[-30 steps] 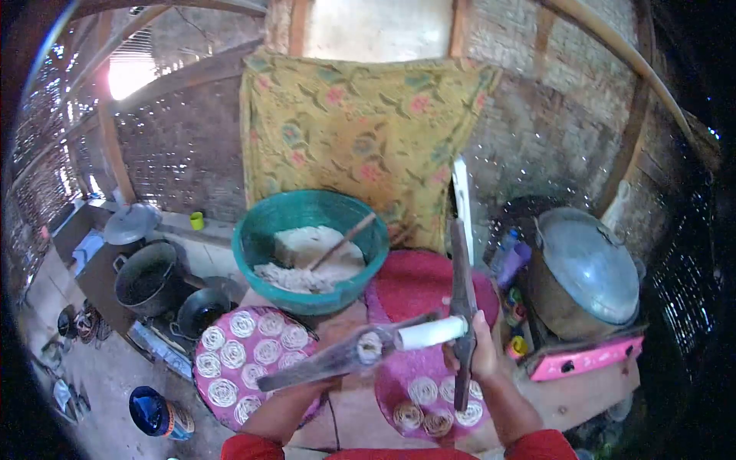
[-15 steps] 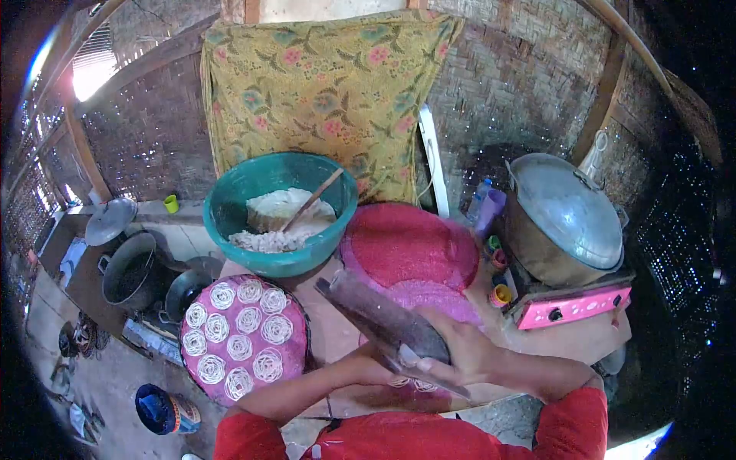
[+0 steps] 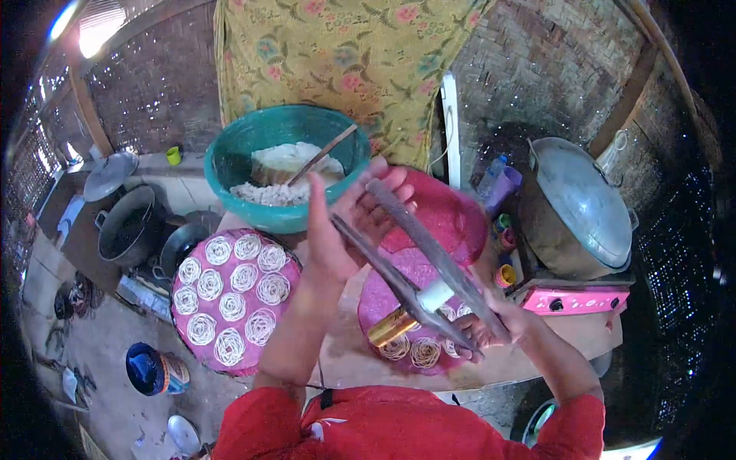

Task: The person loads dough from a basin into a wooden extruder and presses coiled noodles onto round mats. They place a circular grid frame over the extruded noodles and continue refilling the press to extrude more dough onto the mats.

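Observation:
My right hand (image 3: 502,326) is closed around the lower right end of a wooden hand press with two long dark handles. Between the handles (image 3: 429,249) sit a white plunger (image 3: 435,295) and a brass-coloured cylinder (image 3: 392,328). My left hand (image 3: 345,218) is open beside the far ends of the handles, fingers spread and palm showing; whether it touches them I cannot tell. Under the press lies a round pink tray (image 3: 376,295) with several white noodle-like coils along its near side. Another pink tray (image 3: 230,264), at the left, bears several such coils.
A green basin (image 3: 230,195) holds white dough and a wooden stick (image 3: 326,153). Behind the press lies a red round tray (image 3: 452,203). A large lidded pot (image 3: 563,222) stands on a pink stove (image 3: 575,300) at the right. Dark pans (image 3: 126,230) stand left.
My left hand has come up from below the press to the handles' far ends and opened. The press has turned, its handles now apart, showing the cylinder and plunger. The view has shifted.

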`<action>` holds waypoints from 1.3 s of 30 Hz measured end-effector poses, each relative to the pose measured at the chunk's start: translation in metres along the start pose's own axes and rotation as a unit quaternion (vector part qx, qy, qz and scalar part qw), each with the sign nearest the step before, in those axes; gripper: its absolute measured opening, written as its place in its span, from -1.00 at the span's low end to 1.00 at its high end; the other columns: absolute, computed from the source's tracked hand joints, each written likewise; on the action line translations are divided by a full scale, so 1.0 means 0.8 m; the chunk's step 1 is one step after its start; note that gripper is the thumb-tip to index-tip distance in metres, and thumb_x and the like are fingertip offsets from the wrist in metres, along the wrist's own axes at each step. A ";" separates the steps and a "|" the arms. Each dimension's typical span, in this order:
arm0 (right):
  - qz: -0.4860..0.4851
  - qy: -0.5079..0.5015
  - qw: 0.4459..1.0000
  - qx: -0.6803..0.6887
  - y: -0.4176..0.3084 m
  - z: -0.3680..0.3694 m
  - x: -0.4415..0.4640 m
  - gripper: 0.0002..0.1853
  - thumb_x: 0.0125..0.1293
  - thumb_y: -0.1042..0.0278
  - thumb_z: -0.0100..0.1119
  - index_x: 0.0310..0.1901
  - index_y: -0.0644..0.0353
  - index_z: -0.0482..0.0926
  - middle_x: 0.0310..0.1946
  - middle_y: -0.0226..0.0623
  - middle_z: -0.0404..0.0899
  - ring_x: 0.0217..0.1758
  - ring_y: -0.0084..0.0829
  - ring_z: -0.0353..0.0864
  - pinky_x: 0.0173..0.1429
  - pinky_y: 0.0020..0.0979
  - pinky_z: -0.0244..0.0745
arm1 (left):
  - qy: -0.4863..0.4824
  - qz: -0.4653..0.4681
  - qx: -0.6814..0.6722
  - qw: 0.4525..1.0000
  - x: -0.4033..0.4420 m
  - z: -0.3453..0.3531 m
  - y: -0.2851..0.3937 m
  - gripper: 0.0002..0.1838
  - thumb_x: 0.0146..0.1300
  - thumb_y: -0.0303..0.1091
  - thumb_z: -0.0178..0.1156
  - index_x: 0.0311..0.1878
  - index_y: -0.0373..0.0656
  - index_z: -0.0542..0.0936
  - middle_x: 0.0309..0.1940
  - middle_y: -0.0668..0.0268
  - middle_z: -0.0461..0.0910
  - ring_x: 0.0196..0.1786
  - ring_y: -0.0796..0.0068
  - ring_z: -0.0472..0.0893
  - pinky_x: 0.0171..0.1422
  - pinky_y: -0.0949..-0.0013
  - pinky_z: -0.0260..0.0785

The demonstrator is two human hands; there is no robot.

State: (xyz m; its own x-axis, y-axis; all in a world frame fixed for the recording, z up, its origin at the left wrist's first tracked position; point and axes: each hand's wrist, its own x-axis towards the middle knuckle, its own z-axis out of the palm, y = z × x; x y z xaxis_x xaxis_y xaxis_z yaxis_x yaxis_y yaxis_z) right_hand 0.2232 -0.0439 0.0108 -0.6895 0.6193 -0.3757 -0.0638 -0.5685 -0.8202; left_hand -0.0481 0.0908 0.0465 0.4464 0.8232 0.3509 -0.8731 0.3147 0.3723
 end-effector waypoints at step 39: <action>0.168 0.218 0.890 -0.364 -0.022 -0.002 0.084 -0.24 0.20 -0.50 -0.21 -0.54 0.16 0.55 -0.73 -0.43 0.41 -0.73 -0.58 0.37 -0.65 -0.48 0.21 | 0.265 0.137 -0.144 0.943 -0.042 -0.179 -0.028 -0.70 0.20 -0.05 -0.14 -0.55 0.01 0.35 -0.68 0.45 0.33 -0.57 0.44 0.37 -0.30 0.24 0.25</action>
State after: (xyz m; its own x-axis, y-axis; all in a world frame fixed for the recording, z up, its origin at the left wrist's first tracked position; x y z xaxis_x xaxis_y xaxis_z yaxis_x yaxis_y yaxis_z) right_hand 0.1791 0.0081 -0.0008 -0.2261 0.7214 -0.6545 0.6875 -0.3579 -0.6319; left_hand -0.0715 0.1234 -0.0970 0.1019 0.9889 -0.1077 -0.9926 0.1082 0.0544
